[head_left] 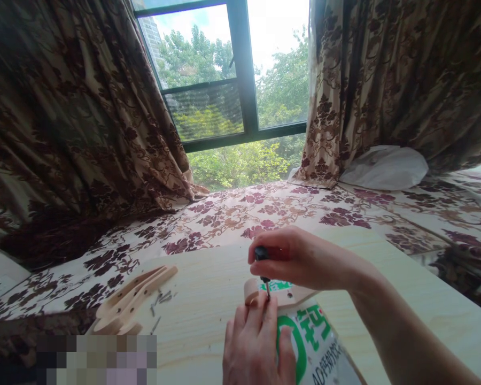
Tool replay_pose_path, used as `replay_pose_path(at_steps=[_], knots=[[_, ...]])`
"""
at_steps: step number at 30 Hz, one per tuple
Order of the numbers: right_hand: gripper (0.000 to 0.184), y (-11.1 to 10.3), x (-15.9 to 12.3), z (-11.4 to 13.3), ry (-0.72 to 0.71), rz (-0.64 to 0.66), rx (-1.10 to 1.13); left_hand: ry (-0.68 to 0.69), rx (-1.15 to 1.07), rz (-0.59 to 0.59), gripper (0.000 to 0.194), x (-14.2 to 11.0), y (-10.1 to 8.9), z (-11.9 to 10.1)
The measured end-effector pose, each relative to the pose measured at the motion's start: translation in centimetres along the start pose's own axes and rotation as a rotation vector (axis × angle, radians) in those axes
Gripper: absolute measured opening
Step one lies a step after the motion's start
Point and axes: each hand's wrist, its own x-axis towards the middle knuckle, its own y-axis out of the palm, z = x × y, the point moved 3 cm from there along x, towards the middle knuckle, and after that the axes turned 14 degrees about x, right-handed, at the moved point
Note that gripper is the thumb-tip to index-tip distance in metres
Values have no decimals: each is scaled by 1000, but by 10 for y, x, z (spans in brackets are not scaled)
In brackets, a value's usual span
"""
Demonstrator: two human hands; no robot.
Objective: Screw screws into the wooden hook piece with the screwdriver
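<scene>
My right hand (292,256) is closed round the dark handle of a small screwdriver (263,267), held upright with its tip pointing down onto a small wooden part (251,291). Beneath it, my left hand (256,342) presses on that wooden part, its fingertips next to the screwdriver shaft. The part lies on a pale wooden board (208,299), partly over a white sheet with green print (316,342).
Several curved wooden pieces (128,305) and loose screws (160,299) lie on the board's left side. The board rests on a floral cloth (264,208) before a window (228,91) with patterned curtains. A white bag (385,168) sits at the back right.
</scene>
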Motion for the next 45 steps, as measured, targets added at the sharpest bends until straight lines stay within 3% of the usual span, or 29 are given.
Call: replay_pose_path(at_steps=[6,10,13,17,22,24,27,29,31,40,45], knots=[[25,-6,3,-8,5,-181,-121,25,6,-7,36,2,-2,0],[12,-2,1,-6,17,-80,-55,62,68,22,35,2,-4,4],[17,0,2,-5,30,-28,-51,148,54,47,37,2,-6,5],[26,-4,3,-8,19,-107,-102,9,-127,-37,34,5,-15,10],[23,-8,1,-8,-12,-156,-30,-184,-402,-125,24,18,-32,19],[22,-11,-1,-6,-15,-174,-28,-364,-459,-54,26,21,-31,25],[24,-16,-3,-5,-4,-207,-87,-585,-568,182,51,17,-16,29],[24,-19,-4,-6,1,-239,-125,-642,-677,334,63,10,-4,27],[24,-22,-5,-7,6,-262,-152,-684,-774,413,69,4,3,24],[27,-25,-7,-6,5,-281,-202,-960,-1181,478,69,11,-2,10],[27,-24,-6,-6,4,-278,-193,-961,-1235,465,60,16,-7,8]])
